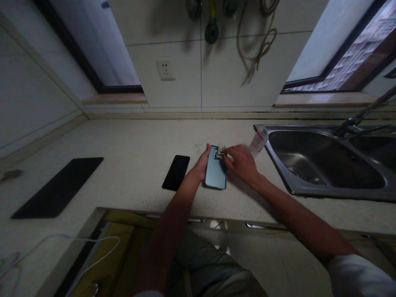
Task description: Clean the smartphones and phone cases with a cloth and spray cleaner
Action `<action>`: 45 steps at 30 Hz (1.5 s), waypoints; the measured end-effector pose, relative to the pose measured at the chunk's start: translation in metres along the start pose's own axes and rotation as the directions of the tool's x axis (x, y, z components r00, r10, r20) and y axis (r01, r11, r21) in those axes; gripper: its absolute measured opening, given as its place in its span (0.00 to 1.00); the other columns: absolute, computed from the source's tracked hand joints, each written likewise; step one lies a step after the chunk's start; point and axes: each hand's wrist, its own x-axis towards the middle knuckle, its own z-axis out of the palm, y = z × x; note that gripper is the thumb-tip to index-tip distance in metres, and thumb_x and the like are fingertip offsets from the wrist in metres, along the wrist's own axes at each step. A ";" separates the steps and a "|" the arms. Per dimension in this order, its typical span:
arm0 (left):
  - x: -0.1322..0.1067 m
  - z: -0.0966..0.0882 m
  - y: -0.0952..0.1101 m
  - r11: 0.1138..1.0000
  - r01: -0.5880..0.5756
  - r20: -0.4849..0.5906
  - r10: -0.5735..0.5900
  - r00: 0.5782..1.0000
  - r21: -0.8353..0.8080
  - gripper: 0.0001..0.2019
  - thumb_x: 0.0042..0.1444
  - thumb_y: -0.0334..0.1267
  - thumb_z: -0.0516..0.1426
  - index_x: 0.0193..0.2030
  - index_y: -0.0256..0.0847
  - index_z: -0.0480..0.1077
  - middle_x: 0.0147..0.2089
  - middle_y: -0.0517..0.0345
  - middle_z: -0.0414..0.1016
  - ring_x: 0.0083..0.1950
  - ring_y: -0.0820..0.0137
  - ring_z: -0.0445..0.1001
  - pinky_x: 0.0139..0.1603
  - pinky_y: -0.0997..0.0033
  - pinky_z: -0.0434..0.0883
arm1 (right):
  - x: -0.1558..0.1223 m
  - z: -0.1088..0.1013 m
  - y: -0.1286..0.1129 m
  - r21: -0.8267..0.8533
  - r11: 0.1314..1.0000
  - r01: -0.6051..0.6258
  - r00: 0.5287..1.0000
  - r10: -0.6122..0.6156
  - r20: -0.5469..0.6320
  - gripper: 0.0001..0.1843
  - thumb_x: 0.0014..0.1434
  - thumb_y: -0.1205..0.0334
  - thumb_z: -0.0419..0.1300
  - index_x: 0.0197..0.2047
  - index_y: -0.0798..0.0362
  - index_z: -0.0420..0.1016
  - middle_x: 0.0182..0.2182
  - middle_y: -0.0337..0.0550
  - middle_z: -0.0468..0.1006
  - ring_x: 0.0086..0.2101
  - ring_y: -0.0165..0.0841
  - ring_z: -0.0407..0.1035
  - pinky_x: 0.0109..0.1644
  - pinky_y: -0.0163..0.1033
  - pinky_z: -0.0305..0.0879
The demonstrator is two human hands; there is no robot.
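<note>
A light blue phone case [215, 173] is in my left hand [202, 164], whose thumb and fingers grip its left edge just above the counter. My right hand [243, 161] is closed in a pinch at the case's upper right, by the camera cutout. Something small and whitish shows at those fingertips, too small to make out. A black phone [176, 172] lies flat on the counter, left of the case and close to my left forearm. Behind my right hand, a clear bottle [259, 139] with a pink and white label stands tilted in view by the sink.
The pale countertop [139, 144] runs along a tiled wall. A steel double sink [278, 165] with a faucet [352, 123] is at the right. On the left lie a dark flat board [58, 189] and a white cable [102, 239]. A wall socket [166, 70] is above the counter.
</note>
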 end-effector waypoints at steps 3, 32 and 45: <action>0.004 -0.001 0.000 0.999 -0.034 -0.021 0.034 0.999 -0.008 0.30 0.65 0.64 0.46 0.43 0.38 0.75 0.32 0.46 0.79 0.33 0.59 0.80 0.38 0.59 0.76 | 0.000 0.000 -0.003 0.095 0.989 0.113 0.993 -0.115 0.018 0.13 0.67 0.62 0.54 0.40 0.55 0.79 0.37 0.54 0.80 0.39 0.44 0.69 0.45 0.47 0.63; 0.008 -0.006 0.003 0.993 -0.118 -0.050 0.119 0.992 0.010 0.31 0.62 0.65 0.50 0.41 0.35 0.75 0.29 0.50 0.76 0.30 0.63 0.77 0.32 0.66 0.73 | -0.007 0.004 -0.020 0.074 0.944 0.321 0.935 -0.329 0.131 0.21 0.70 0.58 0.52 0.30 0.55 0.78 0.30 0.49 0.75 0.35 0.38 0.65 0.40 0.42 0.58; 0.012 -0.010 0.002 0.989 -0.139 -0.056 0.141 0.988 0.050 0.30 0.62 0.65 0.50 0.34 0.37 0.73 0.26 0.52 0.73 0.28 0.64 0.75 0.31 0.67 0.71 | -0.009 0.011 -0.025 0.138 0.906 0.400 0.905 -0.414 0.098 0.20 0.70 0.59 0.52 0.29 0.55 0.77 0.29 0.48 0.74 0.34 0.38 0.64 0.41 0.42 0.59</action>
